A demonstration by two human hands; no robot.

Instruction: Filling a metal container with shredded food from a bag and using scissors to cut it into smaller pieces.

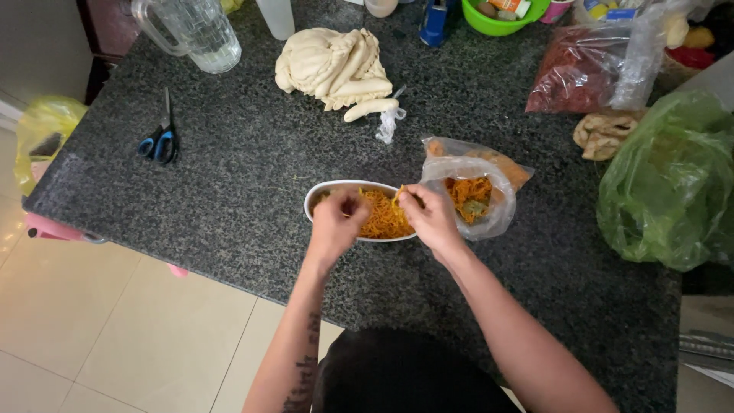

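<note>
A white oval dish [321,193] sits near the front of the dark granite counter, filled with orange shredded strands [382,218]. My left hand [336,222] hovers over the dish's left half, fingers pinched down into the strands. My right hand [430,214] is at the dish's right end, pinching a small tuft of strands. Just right of it lies an open clear plastic bag [489,172] holding more orange strands.
A lump of pale dough [332,65] lies at the back centre. Blue-handled scissors [159,141] rest at the left, a glass jug [195,30] behind them. A green plastic bag [669,183] and a bag of red powder [577,69] occupy the right side.
</note>
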